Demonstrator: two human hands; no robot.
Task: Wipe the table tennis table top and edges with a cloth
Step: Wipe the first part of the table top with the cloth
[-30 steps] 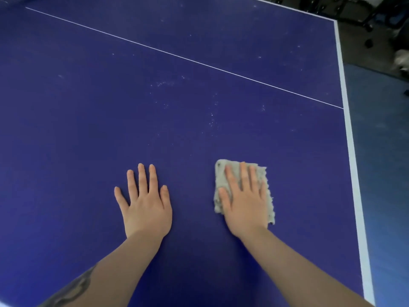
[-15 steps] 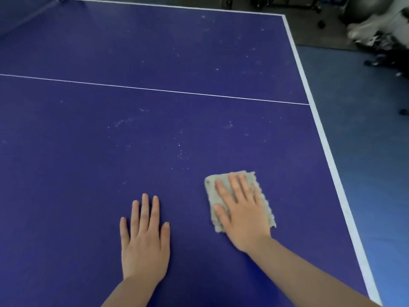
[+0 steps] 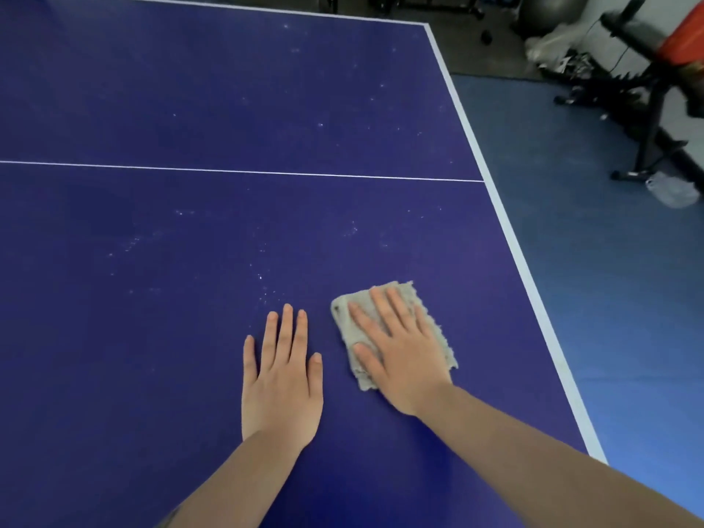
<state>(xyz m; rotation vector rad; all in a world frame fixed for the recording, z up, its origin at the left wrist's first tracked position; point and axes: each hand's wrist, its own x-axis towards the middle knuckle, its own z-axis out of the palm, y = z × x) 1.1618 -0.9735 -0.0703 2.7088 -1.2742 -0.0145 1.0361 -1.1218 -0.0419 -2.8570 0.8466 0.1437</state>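
Observation:
The table tennis table top (image 3: 190,89) is dark blue, with a thin white centre line (image 3: 228,171) and a white right edge stripe (image 3: 533,287). A frayed grey cloth (image 3: 343,321) lies flat on the near right part of the top. My right hand (image 3: 400,352) presses down on it, fingers spread and pointing away from me. Just left of the cloth, my left hand (image 3: 282,379) rests palm down on the bare surface and holds nothing. Pale dust specks (image 3: 263,287) are scattered just beyond both hands.
Right of the table lies a blue floor mat (image 3: 609,299). A black exercise bench frame (image 3: 647,127) and a clear plastic bag (image 3: 670,192) are at the far right. A grey ball (image 3: 548,9) and clutter lie beyond the table's far corner.
My view has swung, so the centre line now runs level and the table's far right corner shows. My right hand and the cloth sit closer to the right edge; my left hand is closer to the cloth.

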